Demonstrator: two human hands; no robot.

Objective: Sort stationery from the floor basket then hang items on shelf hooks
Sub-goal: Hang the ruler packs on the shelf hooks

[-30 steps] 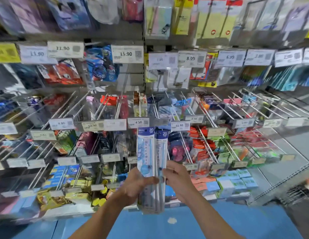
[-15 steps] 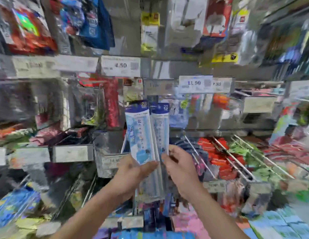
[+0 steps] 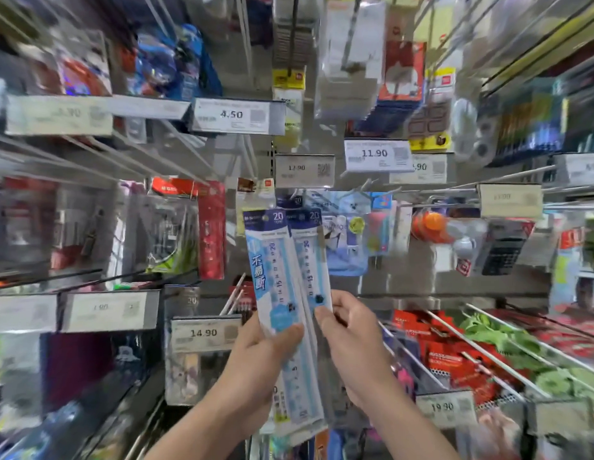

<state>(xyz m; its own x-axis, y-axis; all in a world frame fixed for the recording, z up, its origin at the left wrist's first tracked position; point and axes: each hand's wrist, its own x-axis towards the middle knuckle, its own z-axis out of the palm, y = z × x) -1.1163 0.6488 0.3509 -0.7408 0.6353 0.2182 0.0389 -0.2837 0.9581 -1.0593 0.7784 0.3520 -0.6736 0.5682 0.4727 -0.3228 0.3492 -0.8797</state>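
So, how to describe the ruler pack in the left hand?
In front of the hook wall, the left hand and right hand each hold a blue-white ruler pack. The left pack, unlike the right pack, shows large blue Chinese characters.

2 blue-and-white 20 cm ruler packs (image 3: 282,273) — upright, overlapping, fanned slightly — before the shelf hooks (image 3: 468,330).

Body in view: two forearms, two grips. Left forearm (image 3: 196,429) is bare skin right down to the bottom edge, and right forearm (image 3: 411,429) is the same. Left grip (image 3: 259,360) is bare across wrist, fingers and thumb. Right grip (image 3: 352,343) is bare too, with knuckles and finger creases readable. Both arms are slim and smooth, edges slightly motion-blurred. Nail detail is too soft to tell. Clothing: cannot tell, the frame cuts the arms off at bare skin.
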